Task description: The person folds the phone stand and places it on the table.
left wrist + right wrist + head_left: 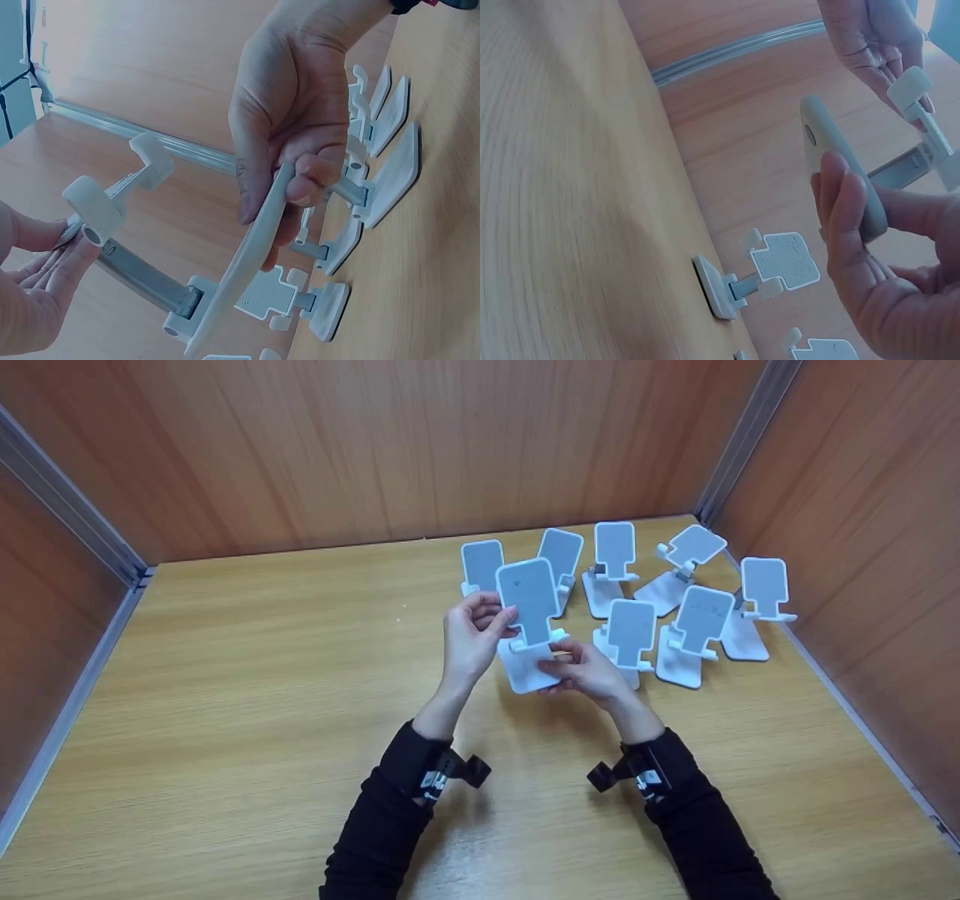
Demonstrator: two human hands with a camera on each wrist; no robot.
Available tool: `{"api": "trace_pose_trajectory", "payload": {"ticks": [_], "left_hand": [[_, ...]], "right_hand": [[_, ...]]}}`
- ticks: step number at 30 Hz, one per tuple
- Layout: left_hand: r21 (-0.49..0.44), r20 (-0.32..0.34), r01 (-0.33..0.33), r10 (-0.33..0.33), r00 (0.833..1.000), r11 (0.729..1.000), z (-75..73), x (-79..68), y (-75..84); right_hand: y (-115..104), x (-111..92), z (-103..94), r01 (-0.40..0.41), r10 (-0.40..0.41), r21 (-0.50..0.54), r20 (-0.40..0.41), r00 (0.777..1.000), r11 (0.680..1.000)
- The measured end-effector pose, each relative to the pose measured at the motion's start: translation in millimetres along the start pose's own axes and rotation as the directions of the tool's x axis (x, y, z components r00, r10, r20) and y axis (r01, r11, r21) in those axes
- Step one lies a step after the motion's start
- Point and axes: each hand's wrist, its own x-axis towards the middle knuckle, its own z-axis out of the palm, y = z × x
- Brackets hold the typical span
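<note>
A white phone stand (pixel 529 592) with a grey pad is held up between both hands over the table. My left hand (pixel 469 641) pinches the side edge of its upper plate, thumb in front. In the right wrist view my right hand (pixel 900 277) grips the edge of its base (pixel 840 150), thumb on one face and fingers on the other. A silver stem (pixel 142 277) joins base and upper plate in the left wrist view. Two lip hooks (pixel 94 202) stick out from the plate. The plate leans back over the base.
Several similar phone stands (pixel 630 626) stand upright in loose rows behind and to the right, on the wooden table (pixel 285 682). One stand (pixel 482 562) is just behind my left hand. Wood-grain panels (pixel 420 442) wall the back and sides.
</note>
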Motion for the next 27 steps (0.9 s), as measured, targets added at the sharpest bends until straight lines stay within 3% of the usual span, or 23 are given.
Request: {"api": "trace_pose_trajectory", "payload": {"ticks": [7,16,21,27], "left_hand": [[0.175,0.062,-0.029,0.019,0.998,0.984,-5.6,-1.0,0.8],[0.357,0.029,-0.054,0.046,0.999,0.932,-7.9,-2.8,-0.9],[0.393,0.008,-0.131,0.139,0.990,0.910,-9.1,-3.2,-7.8],[0.465,-0.033,-0.235,0.281,0.959,0.854,-11.0,-1.4,-22.8]], "right_hand": [[1,1,2.2,-0.005,0.005,-0.002,-0.020,1.000,1.000],[0,-2,6.0,0.009,-0.010,-0.028,-0.024,1.000,1.000],[0,-2,9.2,0.038,-0.039,-0.035,-0.027,0.999,0.999],[-3,-8,13.8,0.034,-0.034,-0.005,0.016,0.999,0.999]]}}
